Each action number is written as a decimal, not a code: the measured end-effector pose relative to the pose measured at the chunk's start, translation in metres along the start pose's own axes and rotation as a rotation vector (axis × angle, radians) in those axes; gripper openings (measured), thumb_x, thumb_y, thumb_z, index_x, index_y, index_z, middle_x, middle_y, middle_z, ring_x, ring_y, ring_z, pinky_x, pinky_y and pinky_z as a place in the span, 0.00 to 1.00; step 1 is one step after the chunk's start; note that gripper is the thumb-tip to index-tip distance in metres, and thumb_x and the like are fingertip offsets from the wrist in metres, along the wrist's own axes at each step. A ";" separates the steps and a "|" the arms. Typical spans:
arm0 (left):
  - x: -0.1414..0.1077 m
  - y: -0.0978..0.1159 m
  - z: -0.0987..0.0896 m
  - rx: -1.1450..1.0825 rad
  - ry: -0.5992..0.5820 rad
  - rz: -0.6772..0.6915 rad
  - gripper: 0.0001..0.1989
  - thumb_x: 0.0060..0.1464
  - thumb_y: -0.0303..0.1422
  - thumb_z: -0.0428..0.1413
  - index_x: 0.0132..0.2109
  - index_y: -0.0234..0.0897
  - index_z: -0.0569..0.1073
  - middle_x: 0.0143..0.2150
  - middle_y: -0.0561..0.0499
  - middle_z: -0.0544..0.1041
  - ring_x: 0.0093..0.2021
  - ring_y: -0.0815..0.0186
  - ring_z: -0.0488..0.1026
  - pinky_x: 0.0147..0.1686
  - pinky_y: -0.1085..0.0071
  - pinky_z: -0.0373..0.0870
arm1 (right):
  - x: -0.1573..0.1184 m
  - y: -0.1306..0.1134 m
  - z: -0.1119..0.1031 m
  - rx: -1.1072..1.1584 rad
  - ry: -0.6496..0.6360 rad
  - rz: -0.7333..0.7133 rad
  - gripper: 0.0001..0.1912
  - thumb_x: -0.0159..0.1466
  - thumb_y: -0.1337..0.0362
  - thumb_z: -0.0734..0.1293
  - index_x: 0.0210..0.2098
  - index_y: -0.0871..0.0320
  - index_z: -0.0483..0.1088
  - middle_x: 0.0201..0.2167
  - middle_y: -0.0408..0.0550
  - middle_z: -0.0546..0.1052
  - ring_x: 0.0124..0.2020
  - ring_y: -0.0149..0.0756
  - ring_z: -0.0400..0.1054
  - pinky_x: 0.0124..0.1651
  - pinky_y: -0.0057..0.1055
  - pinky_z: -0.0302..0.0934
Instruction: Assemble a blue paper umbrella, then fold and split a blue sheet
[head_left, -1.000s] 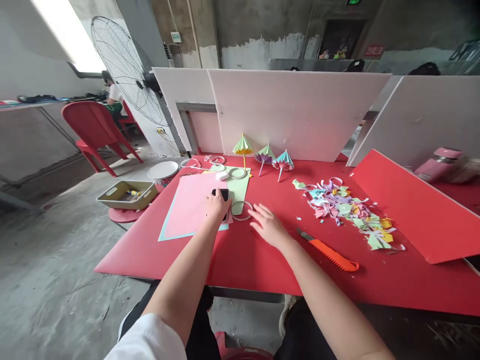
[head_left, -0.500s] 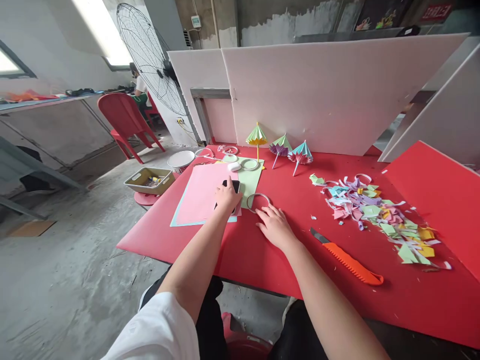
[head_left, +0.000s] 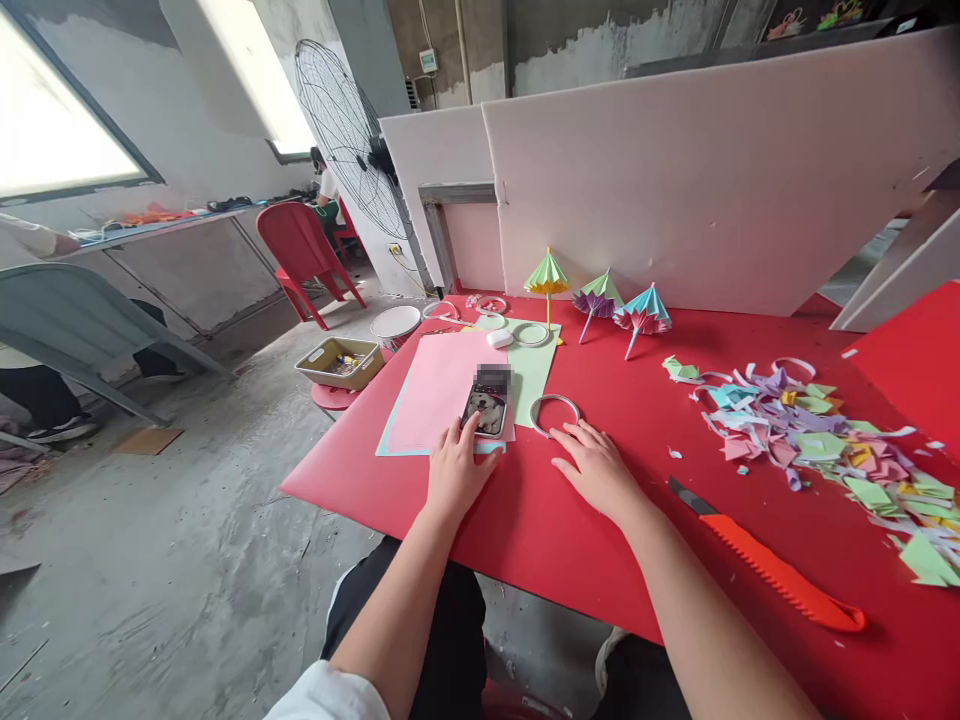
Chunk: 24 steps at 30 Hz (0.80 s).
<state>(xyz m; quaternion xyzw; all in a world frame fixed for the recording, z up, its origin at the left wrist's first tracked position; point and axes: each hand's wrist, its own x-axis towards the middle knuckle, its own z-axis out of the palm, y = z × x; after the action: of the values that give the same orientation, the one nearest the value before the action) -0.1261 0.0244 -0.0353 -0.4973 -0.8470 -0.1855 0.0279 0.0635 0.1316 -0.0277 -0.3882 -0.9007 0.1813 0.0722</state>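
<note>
Left hand (head_left: 454,470) has drawn back from over the phone (head_left: 487,412) to its lower edge, near mid-frame, and the screen, dark in the earlier view, is now lit. Three paper umbrellas (head_left: 598,300), above and right of the frame's centre, look finished; the pink sheet (head_left: 435,385) under the phone lies flat and seems unworked. The phone sits just beyond the left fingers, one apparently touching it; that hand is spread, grasping nothing. The right hand (head_left: 596,470), loose and holding nothing, rests beside the ring (head_left: 533,412), contact unclear
</note>
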 end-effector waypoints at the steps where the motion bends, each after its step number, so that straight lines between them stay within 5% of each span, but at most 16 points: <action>1: -0.001 0.000 -0.001 0.000 -0.008 0.005 0.31 0.53 0.44 0.53 0.61 0.42 0.57 0.60 0.43 0.60 0.58 0.53 0.58 0.54 0.59 0.58 | 0.000 0.000 0.000 0.000 0.000 -0.003 0.23 0.64 0.60 0.57 0.58 0.55 0.59 0.60 0.51 0.60 0.63 0.46 0.46 0.62 0.49 0.44; 24: -0.006 0.002 -0.002 0.113 0.005 0.037 0.28 0.52 0.46 0.51 0.59 0.46 0.62 0.57 0.41 0.61 0.55 0.52 0.60 0.51 0.58 0.61 | 0.000 0.005 0.006 -0.038 0.032 -0.022 0.24 0.63 0.59 0.57 0.58 0.54 0.59 0.60 0.51 0.60 0.63 0.46 0.47 0.61 0.49 0.46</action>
<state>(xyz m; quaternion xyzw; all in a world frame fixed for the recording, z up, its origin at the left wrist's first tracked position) -0.1215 0.0200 -0.0343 -0.5100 -0.8468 -0.1382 0.0614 0.0654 0.1332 -0.0353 -0.3827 -0.9068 0.1569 0.0812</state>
